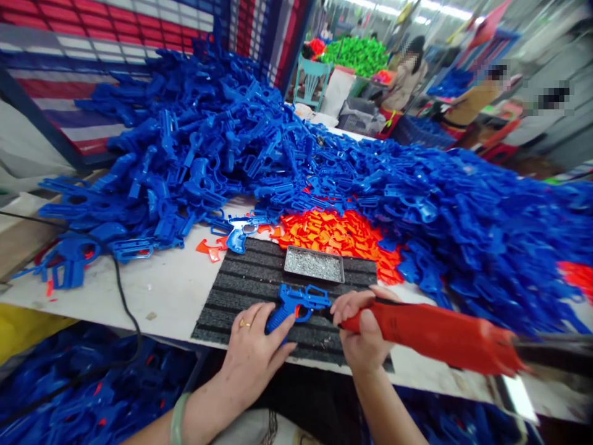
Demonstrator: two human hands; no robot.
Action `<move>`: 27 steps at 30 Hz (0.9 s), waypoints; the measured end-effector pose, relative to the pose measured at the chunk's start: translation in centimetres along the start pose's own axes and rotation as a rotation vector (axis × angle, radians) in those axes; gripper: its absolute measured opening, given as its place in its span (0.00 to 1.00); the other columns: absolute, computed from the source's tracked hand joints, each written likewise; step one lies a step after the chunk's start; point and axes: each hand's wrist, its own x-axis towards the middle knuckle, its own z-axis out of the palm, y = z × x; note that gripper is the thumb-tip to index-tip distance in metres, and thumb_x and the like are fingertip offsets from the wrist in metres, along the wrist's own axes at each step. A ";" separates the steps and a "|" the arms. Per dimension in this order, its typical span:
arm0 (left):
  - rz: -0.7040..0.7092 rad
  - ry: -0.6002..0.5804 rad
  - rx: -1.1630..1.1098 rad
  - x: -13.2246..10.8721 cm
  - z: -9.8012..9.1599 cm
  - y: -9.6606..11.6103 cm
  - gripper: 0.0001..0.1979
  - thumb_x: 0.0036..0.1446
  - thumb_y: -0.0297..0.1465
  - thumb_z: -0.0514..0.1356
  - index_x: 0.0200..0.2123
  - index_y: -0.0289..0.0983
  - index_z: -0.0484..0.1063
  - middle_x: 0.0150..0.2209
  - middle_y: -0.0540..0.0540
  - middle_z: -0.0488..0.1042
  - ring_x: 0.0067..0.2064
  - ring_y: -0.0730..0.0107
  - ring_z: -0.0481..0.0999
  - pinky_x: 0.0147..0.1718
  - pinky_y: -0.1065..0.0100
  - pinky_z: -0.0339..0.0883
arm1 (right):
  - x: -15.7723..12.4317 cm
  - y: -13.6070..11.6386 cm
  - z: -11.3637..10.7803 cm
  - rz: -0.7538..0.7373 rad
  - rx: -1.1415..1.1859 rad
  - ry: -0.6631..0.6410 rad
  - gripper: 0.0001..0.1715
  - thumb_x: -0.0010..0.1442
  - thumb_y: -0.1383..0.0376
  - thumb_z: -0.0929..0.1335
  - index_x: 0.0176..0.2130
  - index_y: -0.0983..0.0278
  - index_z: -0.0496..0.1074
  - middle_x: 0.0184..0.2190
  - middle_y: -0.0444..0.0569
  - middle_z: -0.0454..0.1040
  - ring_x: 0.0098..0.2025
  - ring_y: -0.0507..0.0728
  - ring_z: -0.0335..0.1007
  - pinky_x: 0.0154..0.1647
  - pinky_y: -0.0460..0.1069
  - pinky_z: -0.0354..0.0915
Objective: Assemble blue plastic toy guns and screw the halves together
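Head view: my left hand [254,341] holds the ridged grip [277,319] of a blue plastic toy gun [315,299] flat on a ribbed charcoal mat [241,301]; my right hand [364,327] clasps a tubular orange-red tool [430,337]. Beyond sits a rectangular tray [314,278] of grainy silvery bits [315,264].

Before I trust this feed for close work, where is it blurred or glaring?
Head view, centre: the blue toy gun at the left hand is fairly clear; right: the red-wrapped tool blurs toward its outer end, the blue pile looks smeared; top: ceiling lights wash out white, background workers are soft.
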 end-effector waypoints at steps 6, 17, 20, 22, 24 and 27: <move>0.020 -0.014 0.086 -1.4 0.8 0.1 0.18 0.61 0.36 0.60 0.55 0.48 0.71 0.48 0.41 0.72 0.48 0.54 0.70 0.46 0.53 0.64 | -0.2 0.9 0.1 0.036 0.046 -0.073 0.10 0.61 0.67 0.66 0.43 0.57 0.61 0.21 0.35 0.66 0.20 0.51 0.65 0.24 0.50 0.66; 0.040 -0.002 0.169 -1.6 1.4 0.2 0.23 0.56 0.33 0.65 0.55 0.47 0.70 0.46 0.41 0.70 0.46 0.55 0.69 0.46 0.53 0.64 | 0.3 0.2 0.2 -0.069 0.085 -0.180 0.10 0.61 0.67 0.66 0.44 0.58 0.63 0.22 0.36 0.69 0.19 0.51 0.66 0.23 0.51 0.67; 0.049 -0.014 0.166 -1.5 1.3 0.2 0.24 0.55 0.32 0.66 0.56 0.47 0.69 0.46 0.41 0.70 0.46 0.56 0.68 0.46 0.54 0.64 | 1.3 0.2 1.0 -0.077 0.092 -0.010 0.10 0.61 0.66 0.66 0.43 0.58 0.63 0.20 0.35 0.67 0.18 0.51 0.64 0.23 0.50 0.66; 0.056 -0.014 0.165 -1.5 1.2 0.1 0.24 0.55 0.32 0.66 0.56 0.47 0.69 0.46 0.41 0.70 0.46 0.56 0.68 0.46 0.54 0.64 | 1.6 0.6 1.2 -0.060 0.088 0.019 0.11 0.60 0.67 0.66 0.44 0.59 0.63 0.21 0.34 0.67 0.19 0.50 0.65 0.24 0.50 0.67; 0.061 -0.008 0.162 -1.5 1.2 0.1 0.24 0.55 0.33 0.66 0.56 0.47 0.70 0.46 0.41 0.70 0.46 0.55 0.68 0.46 0.54 0.63 | 1.8 1.1 1.3 -0.037 0.075 0.020 0.11 0.60 0.68 0.66 0.44 0.59 0.63 0.21 0.34 0.67 0.19 0.50 0.65 0.25 0.50 0.67; 0.053 -0.006 0.158 -1.5 1.3 0.0 0.24 0.55 0.33 0.66 0.55 0.47 0.70 0.46 0.41 0.70 0.46 0.55 0.68 0.47 0.53 0.63 | 1.7 1.6 1.2 -0.005 0.064 0.002 0.10 0.61 0.68 0.66 0.43 0.58 0.63 0.21 0.34 0.67 0.20 0.50 0.66 0.26 0.50 0.68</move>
